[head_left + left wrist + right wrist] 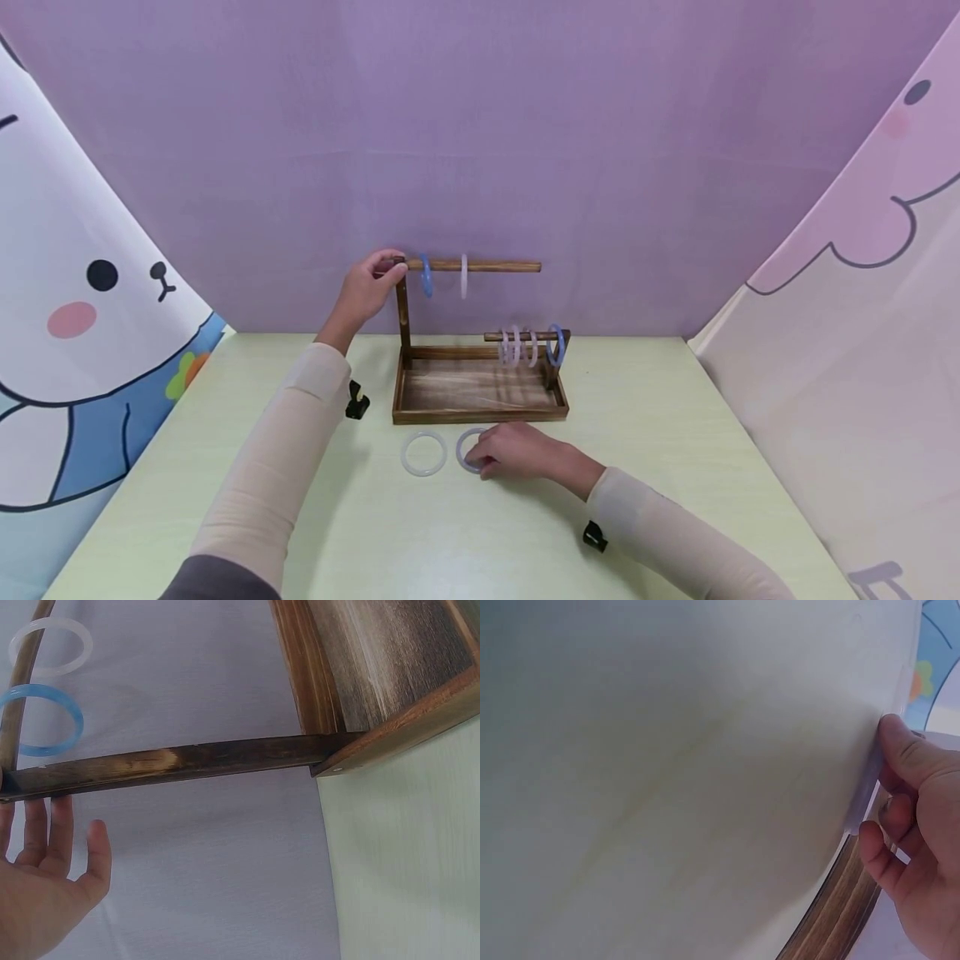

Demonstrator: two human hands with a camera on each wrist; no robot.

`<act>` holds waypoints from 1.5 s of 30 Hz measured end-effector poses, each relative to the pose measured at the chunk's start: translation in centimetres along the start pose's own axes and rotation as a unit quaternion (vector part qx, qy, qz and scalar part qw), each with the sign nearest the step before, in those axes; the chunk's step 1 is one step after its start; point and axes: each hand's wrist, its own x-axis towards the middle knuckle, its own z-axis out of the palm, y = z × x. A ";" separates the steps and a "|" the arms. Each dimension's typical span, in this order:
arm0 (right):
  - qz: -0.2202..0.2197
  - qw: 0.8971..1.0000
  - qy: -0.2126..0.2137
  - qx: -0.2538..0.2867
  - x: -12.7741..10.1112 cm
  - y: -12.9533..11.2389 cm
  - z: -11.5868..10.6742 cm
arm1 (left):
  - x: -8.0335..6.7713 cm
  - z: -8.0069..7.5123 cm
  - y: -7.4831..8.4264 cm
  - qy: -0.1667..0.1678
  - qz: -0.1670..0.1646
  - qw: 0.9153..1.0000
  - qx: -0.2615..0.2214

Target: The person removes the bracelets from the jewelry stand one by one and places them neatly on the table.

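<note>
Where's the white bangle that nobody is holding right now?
In the head view the loose white bangle lies flat on the green table, just in front of the wooden rack and directly left of the right hand, which pinches another bangle.

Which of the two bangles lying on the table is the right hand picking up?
The pale lilac bangle, the one nearer the right hand, whose fingers pinch its rim. The white bangle lies beside it on the person's left, apart and untouched.
</note>
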 end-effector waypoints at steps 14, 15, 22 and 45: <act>0.024 0.998 0.033 0.043 0.1 0.5 -1.6 | -0.2 0.0 0.0 0.002 0.007 1.000 0.001; 0.026 0.998 0.037 0.044 0.1 0.5 -1.8 | -0.2 0.0 0.0 0.002 0.008 1.000 0.003; 0.033 0.995 0.078 0.050 0.4 0.9 -3.9 | -0.2 -0.1 0.1 0.001 0.003 1.000 0.000; 0.173 0.945 0.259 0.103 2.5 1.7 -9.7 | -0.2 0.0 0.1 0.006 0.003 1.000 0.002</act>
